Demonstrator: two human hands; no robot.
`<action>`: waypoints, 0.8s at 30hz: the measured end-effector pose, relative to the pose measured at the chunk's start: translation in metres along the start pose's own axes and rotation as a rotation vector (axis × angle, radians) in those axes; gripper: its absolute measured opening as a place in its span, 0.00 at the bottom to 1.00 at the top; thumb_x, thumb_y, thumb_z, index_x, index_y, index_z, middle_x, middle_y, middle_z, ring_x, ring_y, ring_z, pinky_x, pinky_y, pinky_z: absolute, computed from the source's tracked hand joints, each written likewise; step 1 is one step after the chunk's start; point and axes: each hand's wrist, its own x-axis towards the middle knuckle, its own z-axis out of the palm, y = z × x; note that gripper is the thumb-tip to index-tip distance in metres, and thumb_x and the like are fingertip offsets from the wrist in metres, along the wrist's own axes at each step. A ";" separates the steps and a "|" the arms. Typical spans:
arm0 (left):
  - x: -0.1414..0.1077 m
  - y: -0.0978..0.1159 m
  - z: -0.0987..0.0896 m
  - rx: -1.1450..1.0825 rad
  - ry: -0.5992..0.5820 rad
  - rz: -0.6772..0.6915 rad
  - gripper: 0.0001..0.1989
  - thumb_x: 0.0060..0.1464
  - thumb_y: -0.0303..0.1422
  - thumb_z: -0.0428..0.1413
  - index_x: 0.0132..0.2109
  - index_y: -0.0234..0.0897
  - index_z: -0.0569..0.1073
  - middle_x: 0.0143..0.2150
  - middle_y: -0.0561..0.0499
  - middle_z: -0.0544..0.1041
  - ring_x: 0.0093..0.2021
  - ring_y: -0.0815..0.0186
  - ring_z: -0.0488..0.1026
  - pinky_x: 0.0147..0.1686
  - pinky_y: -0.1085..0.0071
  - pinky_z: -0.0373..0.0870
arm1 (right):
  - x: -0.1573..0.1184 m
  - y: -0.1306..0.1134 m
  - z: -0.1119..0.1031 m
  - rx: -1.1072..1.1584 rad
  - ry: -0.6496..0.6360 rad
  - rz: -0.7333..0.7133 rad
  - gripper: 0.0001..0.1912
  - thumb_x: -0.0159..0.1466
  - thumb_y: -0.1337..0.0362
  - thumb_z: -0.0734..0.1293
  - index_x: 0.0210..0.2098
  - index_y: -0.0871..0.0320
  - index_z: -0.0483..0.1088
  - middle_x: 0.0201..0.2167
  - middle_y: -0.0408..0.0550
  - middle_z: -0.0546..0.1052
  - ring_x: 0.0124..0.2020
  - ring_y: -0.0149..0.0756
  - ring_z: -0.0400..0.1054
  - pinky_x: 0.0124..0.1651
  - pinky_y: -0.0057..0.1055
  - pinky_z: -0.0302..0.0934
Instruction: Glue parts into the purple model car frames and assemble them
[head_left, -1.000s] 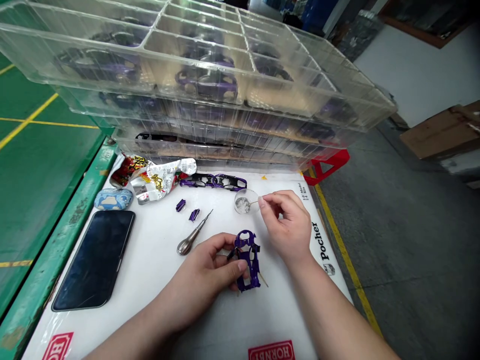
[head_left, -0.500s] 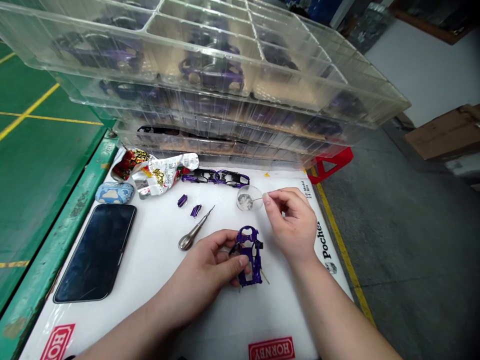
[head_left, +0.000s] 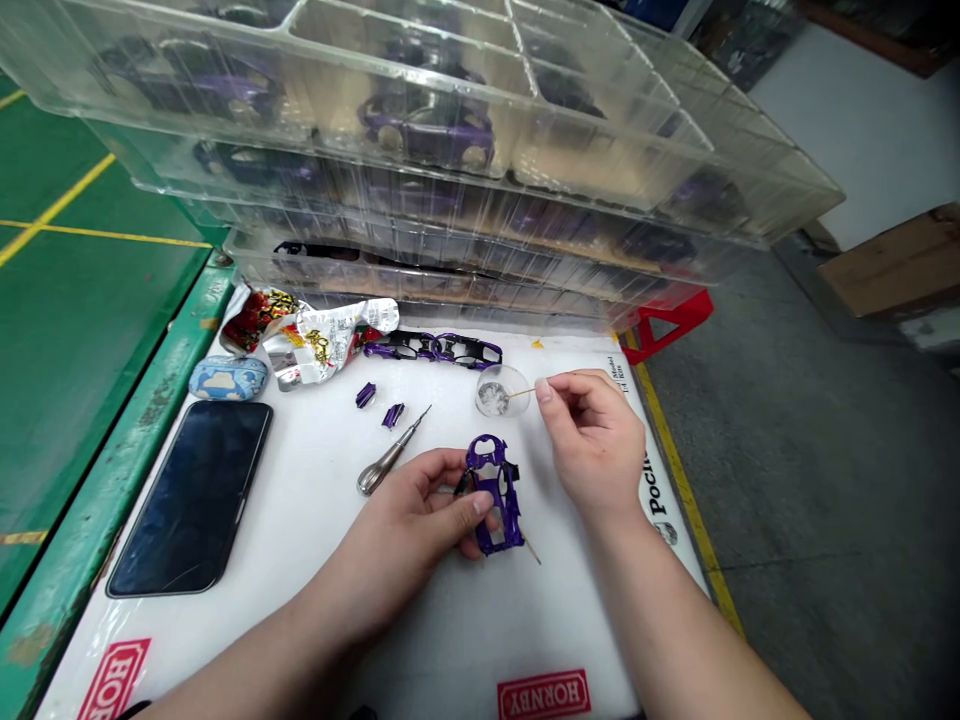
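Observation:
My left hand [head_left: 442, 505] grips a purple model car body [head_left: 491, 487] by its side, thumb on top. Its window openings face up. A thin wooden stick [head_left: 532, 549] pokes out from beneath its lower end. Between thumb and fingers my right hand [head_left: 592, 425] pinches a toothpick [head_left: 523, 391], whose tip is in a small clear cup [head_left: 501, 393]. Whitish stuff lies in the cup's bottom. A metal-handled screwdriver-like tool [head_left: 386, 460] rests left of the car body. Beyond it are two small purple parts, one [head_left: 366, 396] and another [head_left: 393, 415].
Stacked clear compartment trays [head_left: 420, 190] with purple car bodies stand at the back. More purple-black car bodies [head_left: 469, 350] lie before them. At left are a phone [head_left: 191, 500], a blue patterned case [head_left: 227, 378] and a silver snack wrapper [head_left: 315, 345]. A red bracket [head_left: 667, 325] juts out at right.
The car body has shifted slightly up and left in view with my left hand. My right hand sits a little farther right, the toothpick still in the cup.

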 end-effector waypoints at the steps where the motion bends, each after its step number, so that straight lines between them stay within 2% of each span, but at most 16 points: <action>1: 0.000 0.000 0.000 0.003 0.007 -0.001 0.26 0.60 0.44 0.75 0.58 0.33 0.80 0.43 0.44 0.87 0.37 0.62 0.79 0.39 0.67 0.77 | 0.000 0.000 0.000 0.002 -0.003 0.004 0.06 0.77 0.61 0.76 0.44 0.55 0.81 0.39 0.46 0.77 0.38 0.38 0.72 0.39 0.33 0.68; 7: 0.000 0.000 0.001 0.013 0.030 0.001 0.26 0.61 0.44 0.74 0.58 0.33 0.80 0.43 0.44 0.87 0.36 0.62 0.79 0.40 0.66 0.77 | -0.001 0.003 -0.001 0.072 0.014 0.065 0.09 0.77 0.57 0.77 0.43 0.56 0.82 0.40 0.47 0.78 0.38 0.39 0.72 0.40 0.34 0.69; 10: -0.001 0.001 0.001 0.005 0.040 0.011 0.24 0.63 0.44 0.73 0.57 0.34 0.80 0.43 0.43 0.87 0.36 0.63 0.79 0.40 0.66 0.77 | -0.002 0.006 -0.002 0.237 0.041 0.199 0.14 0.74 0.52 0.79 0.44 0.56 0.81 0.37 0.48 0.77 0.36 0.39 0.72 0.37 0.33 0.67; 14: -0.002 0.000 0.000 -0.002 0.046 0.019 0.22 0.64 0.43 0.72 0.57 0.34 0.80 0.44 0.44 0.87 0.36 0.63 0.79 0.41 0.66 0.77 | -0.007 0.005 -0.007 0.462 0.020 0.324 0.16 0.71 0.51 0.82 0.44 0.55 0.80 0.30 0.42 0.72 0.29 0.34 0.64 0.32 0.30 0.60; 17: -0.002 -0.001 0.000 -0.005 0.047 0.015 0.22 0.65 0.43 0.72 0.57 0.35 0.80 0.45 0.44 0.87 0.36 0.63 0.79 0.41 0.66 0.77 | -0.009 0.000 -0.013 0.520 -0.040 0.327 0.14 0.72 0.52 0.82 0.43 0.55 0.80 0.31 0.43 0.73 0.29 0.34 0.63 0.32 0.31 0.60; 21: -0.002 -0.002 -0.002 -0.009 0.049 0.021 0.22 0.65 0.44 0.73 0.57 0.35 0.80 0.48 0.42 0.87 0.40 0.61 0.81 0.41 0.66 0.77 | -0.010 -0.007 -0.017 0.530 -0.151 0.264 0.07 0.74 0.58 0.79 0.44 0.54 0.82 0.39 0.46 0.76 0.35 0.36 0.69 0.37 0.32 0.65; 24: -0.002 0.000 -0.002 -0.005 0.045 0.023 0.22 0.65 0.44 0.72 0.57 0.35 0.80 0.46 0.43 0.87 0.38 0.62 0.80 0.40 0.66 0.77 | -0.010 -0.013 -0.019 0.499 -0.205 0.198 0.03 0.74 0.63 0.78 0.43 0.53 0.82 0.40 0.45 0.77 0.39 0.37 0.72 0.41 0.32 0.69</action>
